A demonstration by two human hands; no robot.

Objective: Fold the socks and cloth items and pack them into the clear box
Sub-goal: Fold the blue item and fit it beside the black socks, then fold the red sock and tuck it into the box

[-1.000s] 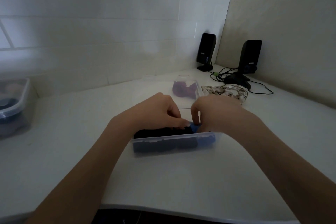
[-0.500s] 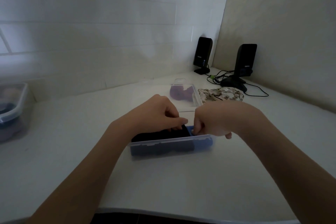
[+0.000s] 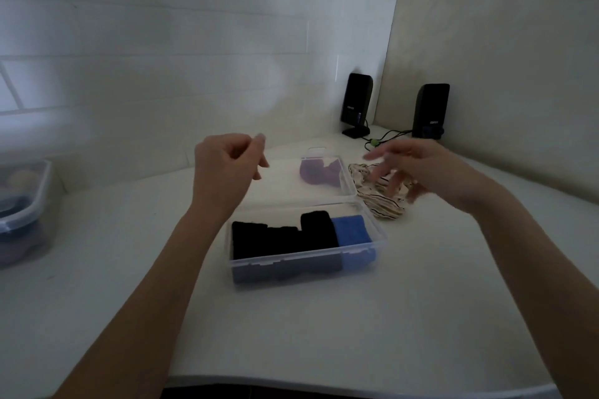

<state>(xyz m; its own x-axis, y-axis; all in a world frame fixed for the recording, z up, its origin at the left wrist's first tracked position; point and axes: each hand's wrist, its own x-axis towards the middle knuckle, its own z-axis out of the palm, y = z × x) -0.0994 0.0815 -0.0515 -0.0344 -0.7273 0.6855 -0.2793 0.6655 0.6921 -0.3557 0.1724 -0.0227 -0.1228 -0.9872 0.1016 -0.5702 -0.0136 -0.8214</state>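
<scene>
The clear box (image 3: 304, 266) sits mid-table with folded black socks (image 3: 282, 236) on its left and a folded blue cloth (image 3: 351, 230) at its right end. Its open lid (image 3: 348, 191) lies behind it, and a purple cloth (image 3: 319, 173) shows there. A striped cream cloth (image 3: 381, 204) lies crumpled to the right of the lid. My left hand (image 3: 227, 165) hovers above the box's back left, fingers loosely curled, holding nothing. My right hand (image 3: 418, 172) is blurred, fingers spread, just over the striped cloth.
Two black speakers (image 3: 356, 104) (image 3: 432, 110) with cables (image 3: 382, 139) stand in the far right corner. A second plastic container (image 3: 22, 204) with dark items sits at the left edge. The white table's front edge (image 3: 324, 381) is close to me.
Both hands have lifted out of the clear box, letting go of the blue cloth. My right hand moved right and back toward the striped cloth; my left hand rose.
</scene>
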